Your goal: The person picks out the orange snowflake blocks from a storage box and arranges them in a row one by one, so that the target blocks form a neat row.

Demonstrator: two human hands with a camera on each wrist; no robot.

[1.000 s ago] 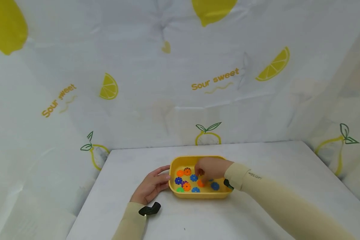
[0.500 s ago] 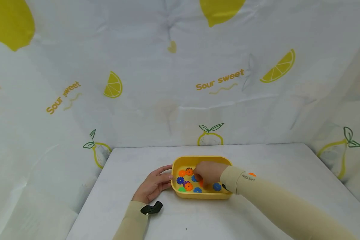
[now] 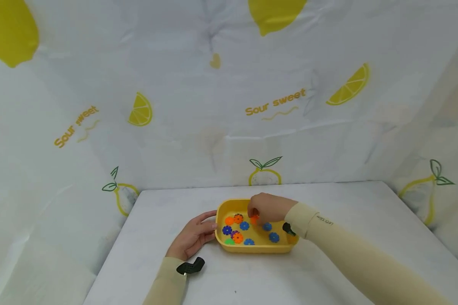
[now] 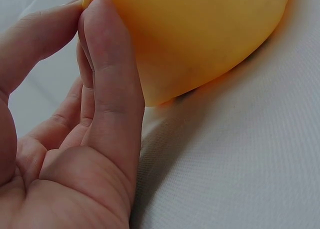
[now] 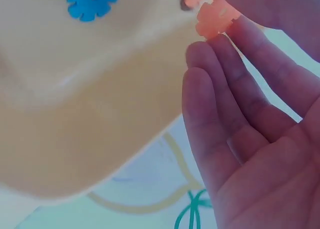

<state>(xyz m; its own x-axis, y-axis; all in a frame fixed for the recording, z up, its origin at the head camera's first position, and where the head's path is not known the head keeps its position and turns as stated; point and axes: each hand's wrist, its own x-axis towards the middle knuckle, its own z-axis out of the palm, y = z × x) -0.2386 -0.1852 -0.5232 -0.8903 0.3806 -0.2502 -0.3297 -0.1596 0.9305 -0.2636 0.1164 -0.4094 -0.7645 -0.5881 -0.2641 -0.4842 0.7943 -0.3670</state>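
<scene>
A yellow plastic basin point(image 3: 259, 249) stands on the white table, with several notched snowflake discs inside: blue point(image 3: 274, 237), orange point(image 3: 237, 237), dark blue point(image 3: 227, 230) and green point(image 3: 229, 241) among them. My left hand point(image 3: 191, 237) pinches the basin's left rim between thumb and fingers; the left wrist view shows this grip on the yellow wall point(image 4: 200, 34). Over the basin's far side, my right hand point(image 3: 269, 207) pinches an orange snowflake disc point(image 5: 216, 18) between thumb and fingertips. The right forearm covers part of the basin's right end.
The white tabletop point(image 3: 213, 284) runs out on both sides of the basin. A white cloth printed with lemons point(image 3: 175, 161) hangs behind it and along the sides. Dark straps point(image 3: 191, 267) sit on both wrists.
My right hand dipped low among the discs, then rose toward the basin's far side with an orange disc in its fingertips. The left hand keeps its hold on the rim.
</scene>
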